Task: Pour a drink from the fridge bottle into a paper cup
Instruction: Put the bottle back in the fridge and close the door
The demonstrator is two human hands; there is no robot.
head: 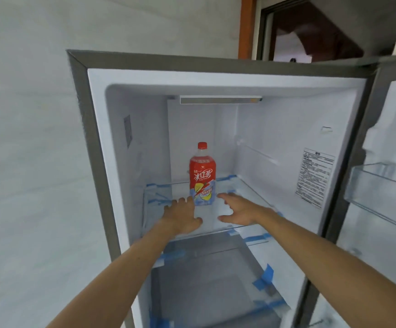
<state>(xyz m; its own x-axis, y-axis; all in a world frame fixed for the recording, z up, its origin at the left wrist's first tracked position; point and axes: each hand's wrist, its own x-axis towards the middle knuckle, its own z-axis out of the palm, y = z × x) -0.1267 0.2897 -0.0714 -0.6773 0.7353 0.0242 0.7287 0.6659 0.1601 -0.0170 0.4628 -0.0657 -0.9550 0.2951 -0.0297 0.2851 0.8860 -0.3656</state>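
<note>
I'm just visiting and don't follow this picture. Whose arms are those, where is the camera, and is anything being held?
There is no machine here: a person wears a camera on the head, so you see their own bare arms reaching forward. The fridge stands open. On its glass shelf stands one upright bottle with a red cap and label. The left hand and the right hand are open, one on each side of the bottle's base. Nothing is held yet. No paper cup is in view.

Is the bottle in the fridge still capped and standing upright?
Yes to both. The bottle stands upright on the glass shelf with its red cap on top. Neither hand grips it yet.
</note>
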